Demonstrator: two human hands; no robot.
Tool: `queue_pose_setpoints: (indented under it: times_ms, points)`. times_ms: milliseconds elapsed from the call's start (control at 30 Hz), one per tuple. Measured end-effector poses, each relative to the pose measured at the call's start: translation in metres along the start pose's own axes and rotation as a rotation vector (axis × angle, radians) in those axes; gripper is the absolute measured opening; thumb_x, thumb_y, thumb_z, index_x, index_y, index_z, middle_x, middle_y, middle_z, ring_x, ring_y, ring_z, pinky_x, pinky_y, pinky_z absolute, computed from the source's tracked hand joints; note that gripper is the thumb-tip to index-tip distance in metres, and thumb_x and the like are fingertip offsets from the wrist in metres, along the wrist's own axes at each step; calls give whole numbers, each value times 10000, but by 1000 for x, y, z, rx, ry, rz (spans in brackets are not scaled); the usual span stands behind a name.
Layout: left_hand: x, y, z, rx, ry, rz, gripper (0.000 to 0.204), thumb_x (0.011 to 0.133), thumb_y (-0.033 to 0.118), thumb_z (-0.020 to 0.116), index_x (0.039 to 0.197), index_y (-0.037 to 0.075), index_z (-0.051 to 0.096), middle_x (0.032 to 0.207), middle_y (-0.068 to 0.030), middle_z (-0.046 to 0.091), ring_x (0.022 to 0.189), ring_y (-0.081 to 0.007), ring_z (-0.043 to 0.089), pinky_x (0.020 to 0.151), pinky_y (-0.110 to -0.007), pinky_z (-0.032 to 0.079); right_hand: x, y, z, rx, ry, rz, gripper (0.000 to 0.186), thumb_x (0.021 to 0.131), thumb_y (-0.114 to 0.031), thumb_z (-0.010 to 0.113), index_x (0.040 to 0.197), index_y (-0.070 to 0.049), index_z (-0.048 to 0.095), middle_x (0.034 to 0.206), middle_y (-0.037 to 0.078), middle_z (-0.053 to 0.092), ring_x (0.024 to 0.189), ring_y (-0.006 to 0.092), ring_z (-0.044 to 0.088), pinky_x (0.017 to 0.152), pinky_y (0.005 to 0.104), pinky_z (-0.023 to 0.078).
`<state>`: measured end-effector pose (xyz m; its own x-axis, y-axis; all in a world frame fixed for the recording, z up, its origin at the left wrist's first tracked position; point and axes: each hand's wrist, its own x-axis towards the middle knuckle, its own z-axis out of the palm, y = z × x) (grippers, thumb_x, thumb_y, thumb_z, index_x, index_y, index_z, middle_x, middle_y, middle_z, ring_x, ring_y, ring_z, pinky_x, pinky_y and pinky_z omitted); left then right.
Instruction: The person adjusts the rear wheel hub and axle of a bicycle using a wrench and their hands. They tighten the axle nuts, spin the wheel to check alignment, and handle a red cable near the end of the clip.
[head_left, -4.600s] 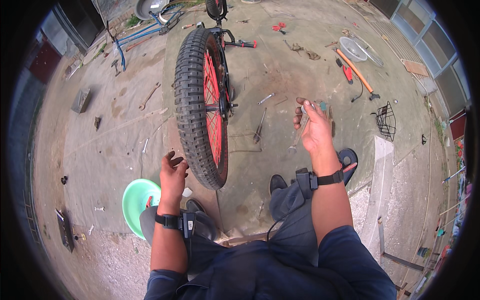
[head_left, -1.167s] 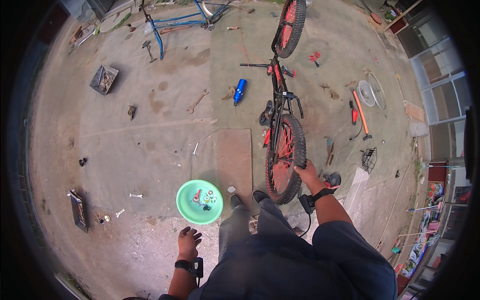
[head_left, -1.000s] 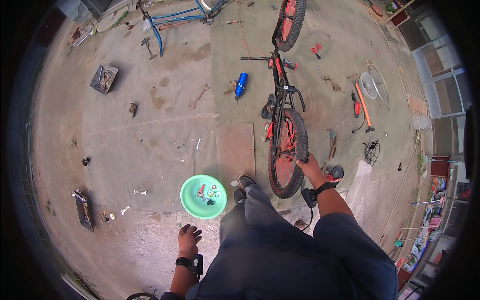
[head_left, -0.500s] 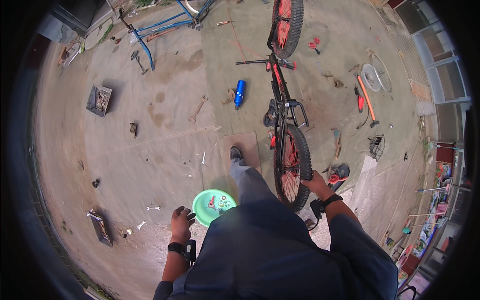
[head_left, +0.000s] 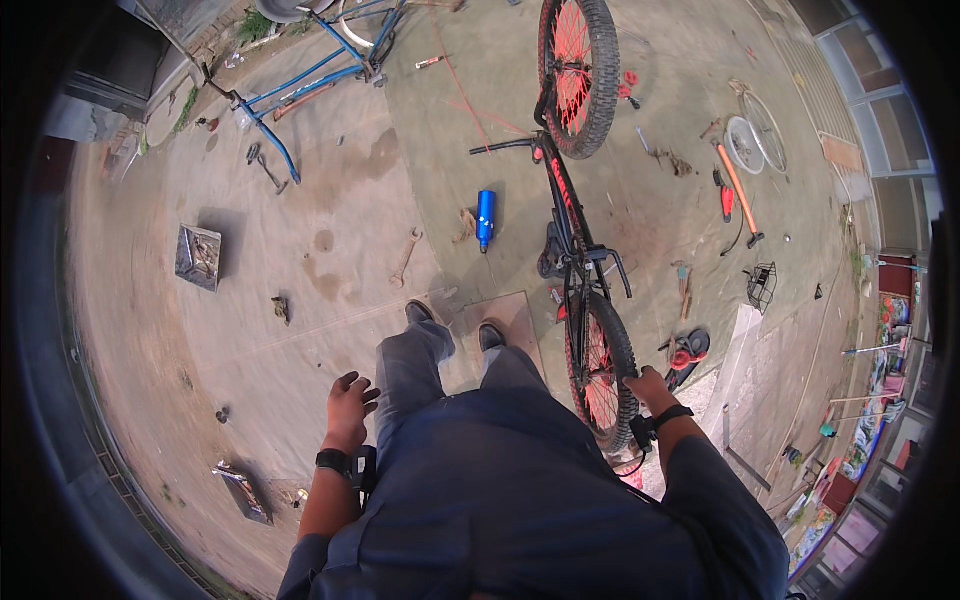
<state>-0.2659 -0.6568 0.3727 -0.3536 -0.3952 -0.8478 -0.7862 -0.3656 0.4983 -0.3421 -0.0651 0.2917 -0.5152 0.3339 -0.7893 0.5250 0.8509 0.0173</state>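
Note:
My right hand [head_left: 650,388] is closed on the tyre of the near wheel [head_left: 607,372] of a black and red bicycle [head_left: 567,205]. The wheel has red spokes and a knobby tyre. Its frame stretches away from me to a far wheel [head_left: 580,70] with red spokes and a handlebar [head_left: 503,146]. My left hand [head_left: 350,410] hangs in the air left of my body, fingers apart, holding nothing. Both my shoes point forward, one on a brown board [head_left: 517,325].
A blue bottle [head_left: 486,220] and a large wrench [head_left: 406,257] lie ahead. Left are a metal box [head_left: 198,257], a dark tray [head_left: 244,492] and a blue bicycle frame [head_left: 310,80]. Right lie an orange-handled tool [head_left: 735,185], a wire basket [head_left: 761,287] and a black-red item [head_left: 689,349].
I have stepped forward, and my second shoe now shows. The green basin and the small wrenches near it have left view. My right hand stays on the tyre; my left remains free.

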Motion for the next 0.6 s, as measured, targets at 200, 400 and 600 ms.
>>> queue_pose_setpoints:
  times_ms: [200, 400, 600]
  points:
    - [83, 99, -5, 44, -90, 8, 553, 980, 192, 594, 1458, -13, 404, 1240, -149, 619, 1039, -268, 671, 822, -372, 531, 7, -99, -31, 47, 197, 34, 595, 812, -373, 693, 1231, 44, 624, 1185, 322, 664, 1158, 434, 636, 994, 480, 509]
    - [180, 222, -30, 109, -126, 32, 548, 949, 150, 608, 1433, -28, 421, 1194, -151, 619, 974, -252, 688, 776, -362, 544, 29, -236, -22, 229, 52, -26, 551, 845, -410, 668, 1217, -4, 669, 1202, 263, 681, 1177, 409, 633, 1007, 461, 499]
    - [242, 331, -39, 206, -114, 17, 555, 954, 166, 614, 1441, -12, 415, 1214, -154, 635, 973, -263, 691, 786, -369, 536, 62, -357, -10, 447, -85, -54, 552, 874, -394, 706, 1245, 7, 626, 919, 189, 743, 770, 252, 746, 766, 378, 579]
